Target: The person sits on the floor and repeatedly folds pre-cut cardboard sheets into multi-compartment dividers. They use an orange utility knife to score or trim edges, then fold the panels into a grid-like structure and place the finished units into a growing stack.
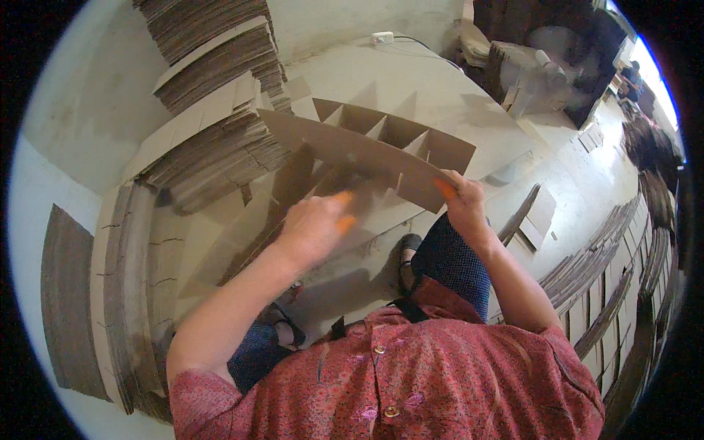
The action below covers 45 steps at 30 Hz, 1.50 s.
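Observation:
A brown cardboard divider (352,147), with long panels and short cross pieces slotted between them, stands in front of me. My right hand (463,205) is closed on the right end of its near long panel, orange finger covers showing at the fingertips. Left of it, my left hand (312,226) is close to the near side of the divider, slightly smeared by motion. Its orange-covered fingertips are apart, and nothing shows between them. More cardboard strips (290,180) stand or lean beside and beyond this hand, partly hidden by it.
Tall stacks of cut cardboard (220,139) stand at the left against the wall. Rows of cardboard pieces (594,271) lie along the right side. A white power socket (381,38) with a cable lies at the back. A person (631,79) is far off at the right.

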{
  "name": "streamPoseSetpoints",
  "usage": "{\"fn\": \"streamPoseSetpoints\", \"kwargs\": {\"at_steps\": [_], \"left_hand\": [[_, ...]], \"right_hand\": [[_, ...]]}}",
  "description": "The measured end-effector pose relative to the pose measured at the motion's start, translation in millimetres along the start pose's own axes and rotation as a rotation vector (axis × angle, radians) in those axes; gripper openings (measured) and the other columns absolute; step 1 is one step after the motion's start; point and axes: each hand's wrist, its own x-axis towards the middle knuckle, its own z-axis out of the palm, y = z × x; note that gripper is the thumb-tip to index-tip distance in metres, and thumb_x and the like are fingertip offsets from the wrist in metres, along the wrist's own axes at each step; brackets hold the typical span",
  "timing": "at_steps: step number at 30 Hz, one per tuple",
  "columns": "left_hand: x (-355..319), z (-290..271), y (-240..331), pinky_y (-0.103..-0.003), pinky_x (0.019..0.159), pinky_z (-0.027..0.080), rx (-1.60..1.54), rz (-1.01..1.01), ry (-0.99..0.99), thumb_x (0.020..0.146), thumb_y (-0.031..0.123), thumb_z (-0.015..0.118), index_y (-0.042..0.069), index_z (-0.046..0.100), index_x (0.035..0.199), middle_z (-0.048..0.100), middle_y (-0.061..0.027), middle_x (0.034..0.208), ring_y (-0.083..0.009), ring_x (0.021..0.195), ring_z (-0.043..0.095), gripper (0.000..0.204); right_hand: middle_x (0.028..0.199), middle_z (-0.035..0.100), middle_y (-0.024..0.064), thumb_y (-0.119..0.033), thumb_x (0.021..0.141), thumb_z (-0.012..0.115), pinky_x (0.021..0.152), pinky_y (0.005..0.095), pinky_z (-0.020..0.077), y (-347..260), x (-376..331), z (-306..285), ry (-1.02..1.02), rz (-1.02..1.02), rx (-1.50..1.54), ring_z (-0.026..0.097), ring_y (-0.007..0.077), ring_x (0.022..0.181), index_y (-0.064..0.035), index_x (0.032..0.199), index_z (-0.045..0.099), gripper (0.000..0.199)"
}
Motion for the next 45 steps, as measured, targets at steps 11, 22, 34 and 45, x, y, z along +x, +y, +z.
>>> {"fn": "streamPoseSetpoints", "kwargs": {"at_steps": [11,22,34,45], "left_hand": [[6.4,31.1,-9.1,-0.038,0.067,0.048,-0.367,0.048,-0.059,0.081,0.020,0.063,0.004,0.063,0.104,0.063,-0.0205,0.084,-0.0324,0.074,0.062,0.028],[39.9,0.3,-48.6,-0.043,0.070,0.048,0.093,-0.168,-0.008,0.076,0.026,0.068,0.004,0.064,0.089,0.063,-0.0187,0.086,-0.0346,0.082,0.060,0.026],[33.6,-20.3,-84.9,-0.042,0.071,0.048,0.099,-0.194,0.336,0.078,0.027,0.068,0.001,0.065,0.094,0.064,-0.0170,0.093,-0.0319,0.084,0.061,0.031],[44.9,-11.6,-127.1,-0.032,0.067,0.045,-0.240,-0.201,-0.192,0.083,0.018,0.060,-0.001,0.061,0.106,0.066,-0.0134,0.082,-0.0171,0.072,0.056,0.030]], "right_hand": [[0.085,0.064,0.0201,-0.010,0.083,0.063,0.068,0.0308,0.0494,44.8,-23.6,7.5,-0.161,0.059,0.110,0.066,0.0253,0.079,-0.0014,0.108,0.060,0.026],[0.100,0.061,0.0228,-0.003,0.079,0.058,0.074,0.0401,0.0499,-18.7,13.3,-22.3,-0.507,-0.086,-0.282,0.060,0.0388,0.085,-0.0082,0.134,0.039,0.059],[0.098,0.060,0.0244,0.004,0.078,0.050,0.071,0.0424,0.0482,-24.8,17.6,-29.8,-0.526,-0.059,-0.316,0.059,0.0404,0.082,-0.0097,0.132,0.043,0.056],[0.084,0.061,0.0221,0.001,0.077,0.050,0.065,0.0431,0.0483,-29.2,29.5,-18.6,-0.537,-0.105,-0.349,0.060,0.0392,0.073,-0.0117,0.130,0.046,0.054]]}}
